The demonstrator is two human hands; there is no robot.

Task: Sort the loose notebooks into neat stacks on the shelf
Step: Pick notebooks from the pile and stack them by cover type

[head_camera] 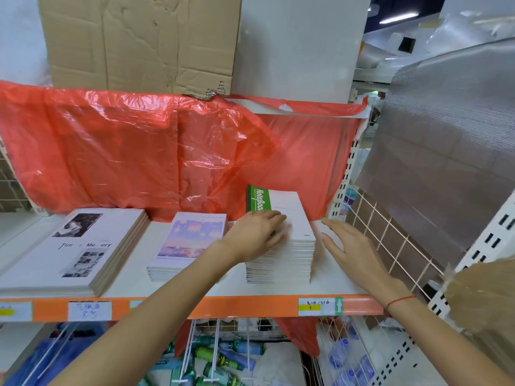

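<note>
So the tall white notebook stack [281, 246] sat near the shelf's [178, 288] right front edge, left hand [257, 229] flat on top with fingers relaxed, right hand [351, 246] spread open just beside it.

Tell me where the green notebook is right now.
In the head view the green notebook sits at the back of the shelf, right of centre, against the red plastic sheet, partly under the tall white stack the left hand touches.

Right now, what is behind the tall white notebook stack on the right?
A green notebook stands upright behind the tall white notebook stack, with red plastic sheeting hanging further back. The stack hides the green notebook's lower part and right side.
</note>
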